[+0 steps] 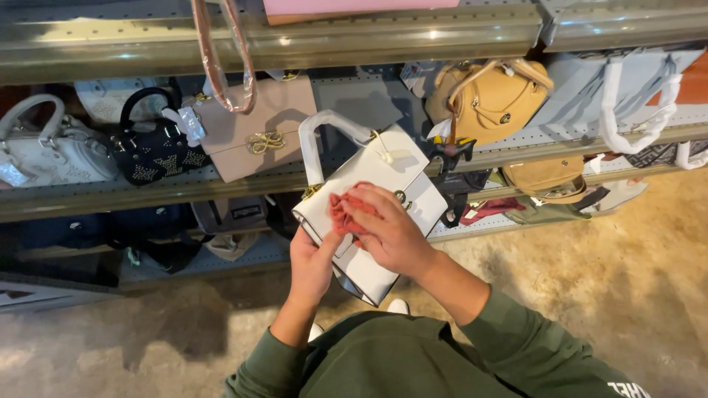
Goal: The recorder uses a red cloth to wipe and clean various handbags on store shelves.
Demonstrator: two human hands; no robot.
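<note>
Seen from above, a person in a green sweatshirt holds a small white handbag (pixel 383 184) tilted in front of metal store shelves (pixel 147 193); the left hand (pixel 313 262) grips the bag's lower left edge from beneath. The right hand (pixel 387 225) lies flat on the bag's front flap, pressing a crumpled red cloth (pixel 345 214) against it. Behind on the shelves sit a beige bag with a gold bow clasp (pixel 254 136), a black studded bag (pixel 151 147), a white bag at far left (pixel 51 151) and a mustard-yellow bag (pixel 490 99).

Metal shelves (pixel 88 199) carry handbags (pixel 254 133), perhaps wrapped.
</note>
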